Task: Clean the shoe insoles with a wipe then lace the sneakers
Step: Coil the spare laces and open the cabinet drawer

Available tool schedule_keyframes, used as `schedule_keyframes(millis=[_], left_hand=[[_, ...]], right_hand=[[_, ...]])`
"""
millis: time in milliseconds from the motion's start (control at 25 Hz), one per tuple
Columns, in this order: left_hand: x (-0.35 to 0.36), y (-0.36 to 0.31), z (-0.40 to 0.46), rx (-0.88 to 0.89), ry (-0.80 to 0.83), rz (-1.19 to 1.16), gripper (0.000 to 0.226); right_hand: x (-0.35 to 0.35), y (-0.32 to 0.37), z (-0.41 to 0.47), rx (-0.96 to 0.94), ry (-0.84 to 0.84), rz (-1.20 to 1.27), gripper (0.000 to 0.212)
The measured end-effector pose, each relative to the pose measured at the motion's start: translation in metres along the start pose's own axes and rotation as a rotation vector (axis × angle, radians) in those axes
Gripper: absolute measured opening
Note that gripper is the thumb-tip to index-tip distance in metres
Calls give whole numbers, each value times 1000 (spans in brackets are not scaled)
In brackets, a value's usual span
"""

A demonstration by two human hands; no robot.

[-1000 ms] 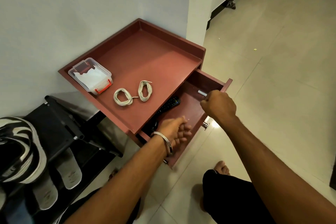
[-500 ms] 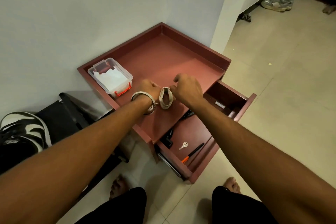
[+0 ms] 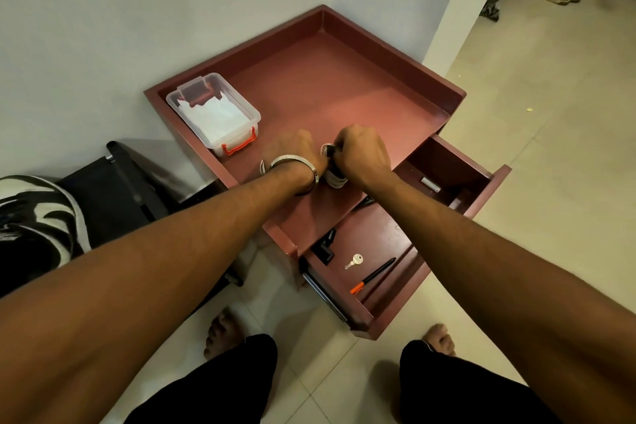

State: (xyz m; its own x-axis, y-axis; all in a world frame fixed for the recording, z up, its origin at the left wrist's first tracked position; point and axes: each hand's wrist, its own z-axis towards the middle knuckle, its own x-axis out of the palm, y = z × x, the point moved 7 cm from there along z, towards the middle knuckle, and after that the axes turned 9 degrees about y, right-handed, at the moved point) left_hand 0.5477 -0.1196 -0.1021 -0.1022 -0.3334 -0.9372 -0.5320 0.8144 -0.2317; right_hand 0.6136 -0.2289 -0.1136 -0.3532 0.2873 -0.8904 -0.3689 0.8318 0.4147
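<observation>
A: Where are the hands rn?

B: Both on the red-brown wooden worktop [image 3: 327, 86], near its front edge, close together. Right hand [image 3: 361, 157] is curled around a coiled off-white shoelace bundle [image 3: 333, 178], gripping it. Left hand [image 3: 292, 148] is blurred, fingers bent down over the spot where a 2nd off-white lace coil [image 3: 262, 167] just peeks out beside the silver wrist bangle [image 3: 296, 165]. Can't tell if it actually has hold of that one.

A: So laces first. Risks?

B: Main one imo: the open red-brown drawer [image 3: 475, 203] sits right below, near-right of the hands. If a coil slips or gets flicked off the edge, it could drop in among the small silver key [image 3: 354, 261] and the black pen with orange tip [image 3: 373, 275], or onto the tile floor [image 3: 550, 113].

A: Tangling?

B: Likely if a coil gets pulled loose w/o finding an end, then knots. Also the drawer front sticks out near the legs, easy to bump.

A: Wipes?

B: Clear plastic box with orange latch, white wipes inside [image 3: 213, 113], far-left on the worktop, well apart from the hands, untouched. Black-and-white sneaker [image 3: 38, 217] sits at the left edge on a dark rack; insoles not visible, so the cleaning step prob isn't done.
</observation>
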Motion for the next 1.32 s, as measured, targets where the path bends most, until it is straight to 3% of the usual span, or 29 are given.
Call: schedule_keyframes(millis=[560, 920, 1160, 1320], left_hand=[[7, -21, -11, 16, 65, -120, 33], [43, -54, -42, 80, 262, -294, 26], [107, -59, -76, -8, 425, -510, 16], [140, -60, -78, -33, 385, -504, 17]], right_hand=[[-8, -29, -18, 9, 3, 161, 14], [-16, -83, -75, 129, -2, 312, 4], [14, -116, -88, 171, 149, 177, 6], [47, -128, -82, 153, 202, 62, 9]])
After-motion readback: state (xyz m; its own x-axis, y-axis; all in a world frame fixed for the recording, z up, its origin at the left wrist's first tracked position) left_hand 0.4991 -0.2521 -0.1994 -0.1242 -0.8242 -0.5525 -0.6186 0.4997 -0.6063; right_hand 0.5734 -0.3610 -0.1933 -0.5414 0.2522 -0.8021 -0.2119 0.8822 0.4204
